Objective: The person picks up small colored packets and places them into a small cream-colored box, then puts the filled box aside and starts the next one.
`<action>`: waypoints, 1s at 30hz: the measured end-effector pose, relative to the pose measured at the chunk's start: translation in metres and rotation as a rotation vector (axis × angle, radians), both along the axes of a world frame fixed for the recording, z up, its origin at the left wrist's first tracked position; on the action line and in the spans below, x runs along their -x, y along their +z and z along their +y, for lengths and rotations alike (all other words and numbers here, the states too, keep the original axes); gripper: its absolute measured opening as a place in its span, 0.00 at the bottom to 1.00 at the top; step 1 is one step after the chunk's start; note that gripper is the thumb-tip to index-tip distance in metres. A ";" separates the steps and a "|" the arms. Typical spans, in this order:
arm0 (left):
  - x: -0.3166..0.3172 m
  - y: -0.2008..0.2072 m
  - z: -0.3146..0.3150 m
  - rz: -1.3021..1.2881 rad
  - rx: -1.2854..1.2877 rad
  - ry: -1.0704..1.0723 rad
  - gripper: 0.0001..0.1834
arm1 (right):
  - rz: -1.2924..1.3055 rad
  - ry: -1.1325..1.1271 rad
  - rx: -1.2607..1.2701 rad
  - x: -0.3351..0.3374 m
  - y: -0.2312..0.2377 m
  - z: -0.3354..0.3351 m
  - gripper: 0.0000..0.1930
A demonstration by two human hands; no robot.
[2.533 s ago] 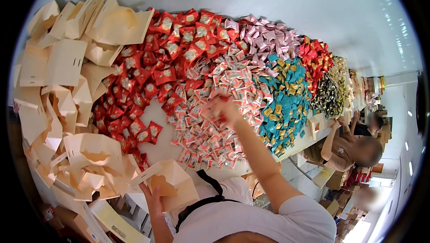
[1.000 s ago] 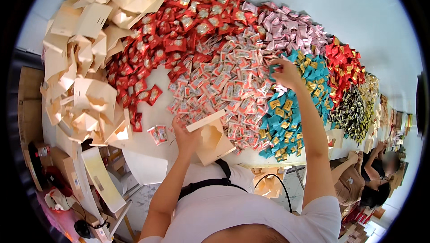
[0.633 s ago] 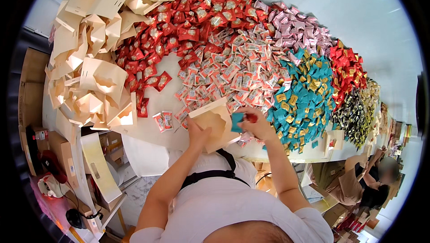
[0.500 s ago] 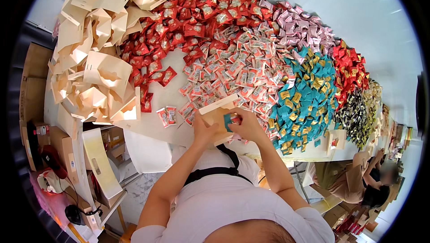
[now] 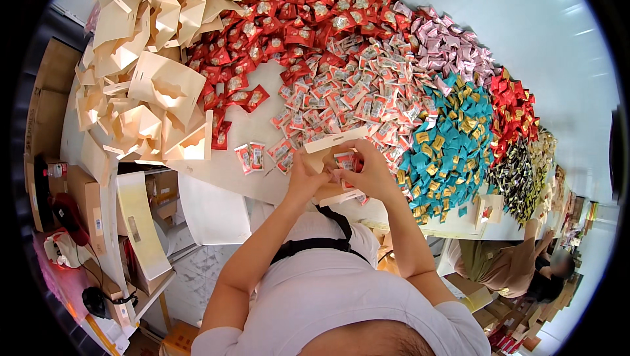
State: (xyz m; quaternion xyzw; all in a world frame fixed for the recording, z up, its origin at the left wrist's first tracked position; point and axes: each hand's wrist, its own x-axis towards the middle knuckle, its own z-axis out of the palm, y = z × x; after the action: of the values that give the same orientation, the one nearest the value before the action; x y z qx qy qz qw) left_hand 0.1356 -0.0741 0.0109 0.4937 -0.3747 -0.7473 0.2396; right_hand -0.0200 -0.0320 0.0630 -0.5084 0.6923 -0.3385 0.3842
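A small cream cardboard box (image 5: 336, 139) with an open top is between my two hands, just over the near edge of the table. My left hand (image 5: 306, 180) grips its left side, the thumb reaching inward. At the right side my right hand (image 5: 375, 171) is closed around the box, its thumb reaching in toward the left one. A red-and-white packet (image 5: 344, 160) shows inside, by the right fingers. My hands hide the rest of the contents. Beyond the box spreads a heap of similar red-and-white packets (image 5: 367, 90); two loose packets (image 5: 250, 158) lie left of my left hand.
Open cream boxes (image 5: 164, 87) are stacked at the left. Red packets (image 5: 298, 34) lie behind, pink packets (image 5: 449, 47) farther right. Teal-and-gold packets (image 5: 446, 152) are at my right, then red-and-gold ones (image 5: 512, 106). Another small box (image 5: 489, 210) stands near the front edge. A person (image 5: 545, 264) is at far right.
A teal packet was in my right fingers over the box; it no longer shows. My right thumb now reaches into the box, which has tipped and shifted slightly right. The whole view has shifted a little.
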 end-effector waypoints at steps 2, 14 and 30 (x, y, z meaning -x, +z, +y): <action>-0.001 -0.001 -0.001 0.012 -0.002 0.001 0.39 | 0.105 0.055 0.124 -0.005 0.012 -0.001 0.23; 0.005 0.007 -0.003 0.022 -0.051 -0.083 0.42 | -0.032 -0.073 0.067 -0.011 0.012 0.003 0.24; 0.009 0.012 -0.006 0.056 0.045 -0.138 0.37 | 0.486 0.307 0.335 0.015 -0.008 0.018 0.11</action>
State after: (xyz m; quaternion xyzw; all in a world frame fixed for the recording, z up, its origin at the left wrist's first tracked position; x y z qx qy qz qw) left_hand 0.1271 -0.0800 0.0225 0.4404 -0.4177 -0.7668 0.2091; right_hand -0.0350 -0.0141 0.0553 -0.7287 0.6137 -0.2548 0.1654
